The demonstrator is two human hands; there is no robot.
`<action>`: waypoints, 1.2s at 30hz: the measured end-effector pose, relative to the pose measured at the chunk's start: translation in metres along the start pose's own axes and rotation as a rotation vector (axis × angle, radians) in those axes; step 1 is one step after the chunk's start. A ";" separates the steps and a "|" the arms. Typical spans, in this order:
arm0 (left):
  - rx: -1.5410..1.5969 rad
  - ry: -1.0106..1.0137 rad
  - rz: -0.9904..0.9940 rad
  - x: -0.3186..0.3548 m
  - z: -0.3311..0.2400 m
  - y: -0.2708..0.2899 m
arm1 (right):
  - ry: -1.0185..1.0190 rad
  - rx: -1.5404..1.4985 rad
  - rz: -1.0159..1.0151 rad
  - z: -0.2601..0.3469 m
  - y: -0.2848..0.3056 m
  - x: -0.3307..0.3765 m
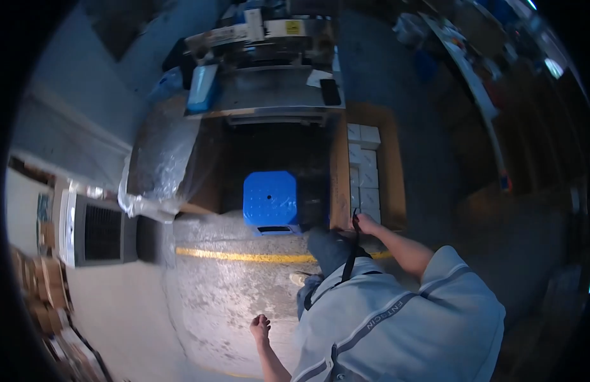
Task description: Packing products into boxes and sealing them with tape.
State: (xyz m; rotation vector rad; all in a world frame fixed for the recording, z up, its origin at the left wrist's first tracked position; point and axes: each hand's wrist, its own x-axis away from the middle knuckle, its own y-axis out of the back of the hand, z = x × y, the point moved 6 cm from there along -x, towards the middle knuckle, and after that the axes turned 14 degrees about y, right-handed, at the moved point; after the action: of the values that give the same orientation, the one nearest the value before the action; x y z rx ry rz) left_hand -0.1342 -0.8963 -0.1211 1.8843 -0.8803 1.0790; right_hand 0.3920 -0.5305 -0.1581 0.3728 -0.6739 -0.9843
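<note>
My right hand [367, 223] is closed around a black strap [351, 256], which runs down to my grey shirt at the waist. That hand is at the near end of an open cardboard box [392, 169] holding several small white boxes [369, 178]. Low on the left, my left hand [260, 326] hangs over the concrete floor with its fingers curled in and nothing visible in them. Ahead of me a blue plastic stool [270, 196] stands in front of the workbench.
The workbench [263, 95] carries a dark phone-like slab [330, 92] and a blue-and-white pack [202, 88]. Left of the stool sits a carton [161, 156] draped in clear plastic. A yellow line [244, 256] crosses the floor. A grey slatted unit [102, 232] stands far left; shelving lines the right.
</note>
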 end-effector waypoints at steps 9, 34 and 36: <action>-0.284 -0.186 0.048 -0.029 -0.271 -0.078 | -0.132 -0.254 -0.655 -0.049 0.070 -0.122; -1.538 -1.610 -0.184 -0.072 -0.816 -0.571 | -0.577 -0.685 -0.896 -0.056 0.171 -0.297; -1.431 -1.712 -0.224 -0.079 -0.800 -0.582 | -0.596 -0.612 -0.903 -0.057 0.158 -0.282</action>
State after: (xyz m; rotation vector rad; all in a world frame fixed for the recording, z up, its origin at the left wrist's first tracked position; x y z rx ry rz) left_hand 0.0375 0.0811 -0.0859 1.0690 -1.5083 -1.4177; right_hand 0.4249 -0.2084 -0.2090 -0.2147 -0.6924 -2.1415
